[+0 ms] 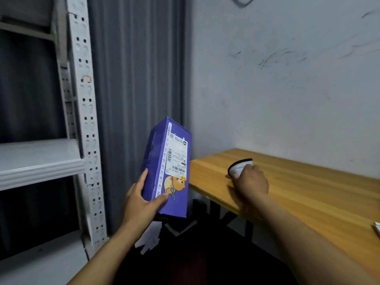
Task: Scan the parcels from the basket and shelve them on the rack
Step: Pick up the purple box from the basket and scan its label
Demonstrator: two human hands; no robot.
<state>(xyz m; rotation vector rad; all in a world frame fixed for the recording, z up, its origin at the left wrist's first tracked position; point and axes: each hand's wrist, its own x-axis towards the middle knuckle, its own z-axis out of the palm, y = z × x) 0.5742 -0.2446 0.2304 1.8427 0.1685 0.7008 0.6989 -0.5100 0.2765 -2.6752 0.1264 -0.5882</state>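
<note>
- The wall [287,79], pale and with dark scuff marks, fills the view from 12 to 3 o'clock.
- The rack [41,163], of white metal with punched holes in its upright post, stands from 8 to 11 o'clock. We see one pale shelf at 9 o'clock and another lower, at 8 o'clock.
- The curtain [135,68], grey and pleated, hangs at 11 to 12 o'clock, between the rack and the wall.
- The table [308,192], with a yellow wooden top, runs along the wall from 3 to 5 o'clock.
- The parcel [152,161], a purple box, is in the air just below the centre, toward 7 o'clock, between the rack and the table. It stands almost on end, with the top leaning a little toward 1 o'clock. A white label [176,159] with barcodes faces us, and a cartoon bear is printed below it.
- The left hand [141,200], at 7 o'clock, grips the lower end of the parcel. The thumb presses on the printed face near the bear and the fingers lie along the left side.
- The right hand [251,184], at 4 o'clock, is over the near corner of the table, its back toward us, with the fingers curled round the scanner [239,167].
- The scanner is white with a black rim. Its head sticks out of the hand toward 11 o'clock, near the parcel but apart from it. We cannot tell if it touches the table top.
- A small white thing [377,228] lies on the table at the right edge, cut by the frame; we cannot tell what it is.
</note>
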